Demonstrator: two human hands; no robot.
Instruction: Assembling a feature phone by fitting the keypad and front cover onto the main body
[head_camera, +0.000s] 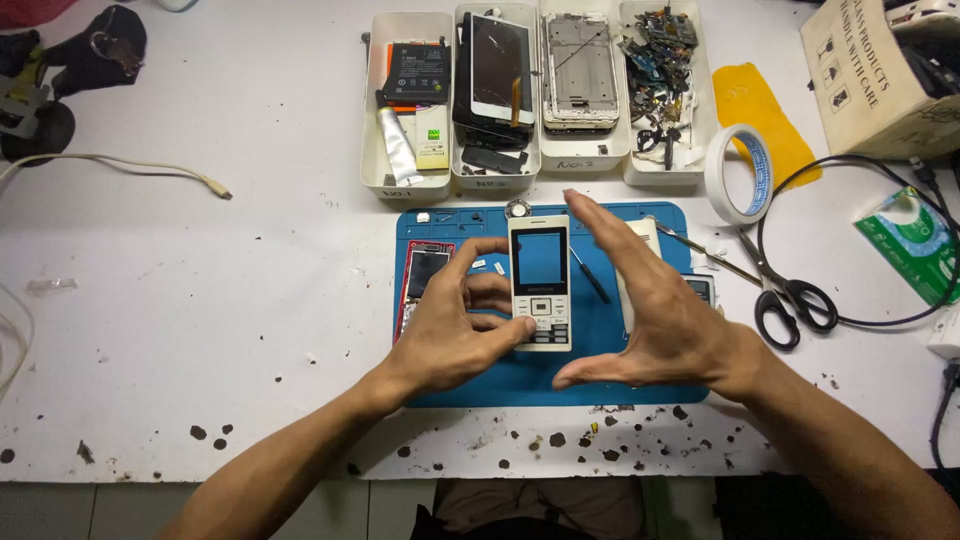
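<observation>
A cream-coloured keypad phone (540, 283) is held upright over the middle of the blue work mat (610, 345), its screen and keys turned toward the head camera so that the face can be read. It is gripped at its lower left edge by the left hand (455, 335): the thumb is pressed near the keypad and the fingers are curled behind and beside the body, which leaves the screen uncovered. The right hand (650, 310) is kept open and flat, fingers together and stretched toward the far side, just to the right of the phone; whether its thumb touches the phone's near edge cannot be told. Nothing is held in it.

On the mat, a second phone with a red rim (422, 280) is laid flat to the left, and a thin dark tool (590, 277) is seen between phone and right hand, within easy reach. Another small device (700, 290) is partly hidden behind the right hand.

Beyond the mat, on the far side, four white trays (540, 170) are lined up side by side, so that parts are kept sorted: a battery and a tube in the leftmost, a cracked screen next, metal frames next, small loose parts in the rightmost. To the right, a roll of tape (740, 172), black scissors (790, 295), a looped black cable (850, 240) and a cardboard box (870, 80) are left on the white table (200, 300), whose near edge is speckled with dark marks.
</observation>
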